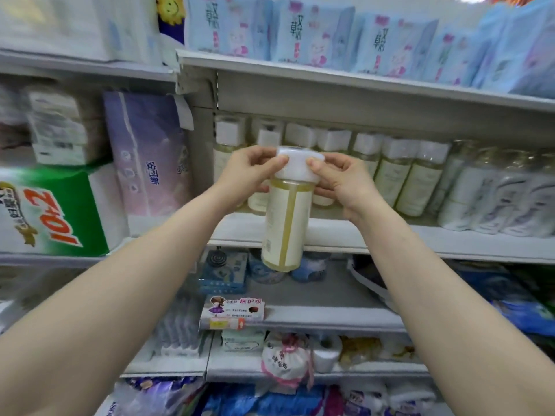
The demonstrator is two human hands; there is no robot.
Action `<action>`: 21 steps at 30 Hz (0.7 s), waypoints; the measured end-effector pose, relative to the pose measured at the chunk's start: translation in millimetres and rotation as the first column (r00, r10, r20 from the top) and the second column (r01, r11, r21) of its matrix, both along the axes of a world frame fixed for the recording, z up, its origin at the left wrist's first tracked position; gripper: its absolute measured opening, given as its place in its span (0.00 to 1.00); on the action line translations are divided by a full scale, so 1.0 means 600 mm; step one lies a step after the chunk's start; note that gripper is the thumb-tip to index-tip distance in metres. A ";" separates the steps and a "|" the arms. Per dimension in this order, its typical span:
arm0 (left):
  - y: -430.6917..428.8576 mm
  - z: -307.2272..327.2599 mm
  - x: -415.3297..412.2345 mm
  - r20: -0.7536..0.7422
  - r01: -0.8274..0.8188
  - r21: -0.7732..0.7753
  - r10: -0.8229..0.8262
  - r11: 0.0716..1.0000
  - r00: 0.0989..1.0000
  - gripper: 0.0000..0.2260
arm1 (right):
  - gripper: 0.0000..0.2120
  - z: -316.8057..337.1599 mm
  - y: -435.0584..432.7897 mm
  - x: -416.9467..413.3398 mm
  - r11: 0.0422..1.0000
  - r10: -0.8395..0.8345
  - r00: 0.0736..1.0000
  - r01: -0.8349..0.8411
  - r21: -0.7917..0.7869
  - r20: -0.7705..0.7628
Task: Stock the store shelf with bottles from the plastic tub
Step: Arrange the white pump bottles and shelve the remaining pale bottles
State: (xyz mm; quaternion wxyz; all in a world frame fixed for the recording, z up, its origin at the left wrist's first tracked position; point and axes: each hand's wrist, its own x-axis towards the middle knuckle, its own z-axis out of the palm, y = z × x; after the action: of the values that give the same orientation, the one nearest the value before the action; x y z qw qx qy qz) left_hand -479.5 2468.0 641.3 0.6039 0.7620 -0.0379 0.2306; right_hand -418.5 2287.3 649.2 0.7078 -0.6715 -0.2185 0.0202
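Note:
A bottle (285, 217) of pale yellow liquid with a white cap and a cream label hangs upright in front of the middle shelf (330, 235). My left hand (249, 172) pinches the cap from the left, and my right hand (342, 181) pinches it from the right. Behind the held bottle, a row of like bottles (402, 175) with white caps stands on that shelf. The plastic tub is out of view.
White rolls in clear wrap (504, 199) stand at the shelf's right end. Tissue packs (147, 154) and a green pack (51, 211) fill the left bay. Blue packets (315, 34) line the top shelf. Small boxes and bags (234, 313) sit on the lower shelves.

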 end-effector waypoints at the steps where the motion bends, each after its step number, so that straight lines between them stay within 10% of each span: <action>1: -0.001 0.006 0.008 0.007 0.014 0.011 -0.014 1.000 1.000 0.14 | 0.12 0.006 -0.001 0.002 1.000 -0.020 1.000 0.020 0.005 -0.001; 21: -0.020 -0.015 0.139 0.052 -0.023 -0.002 0.023 1.000 0.998 0.06 | 0.13 -0.022 0.014 0.099 0.975 -0.210 0.977 0.207 0.077 0.031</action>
State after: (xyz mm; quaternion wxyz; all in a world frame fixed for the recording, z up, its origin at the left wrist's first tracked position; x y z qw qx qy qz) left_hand -396.3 2456.3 632.0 0.6006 0.7557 -0.0446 0.2573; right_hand -358.8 2295.4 635.8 0.7260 -0.6644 -0.1610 -0.0753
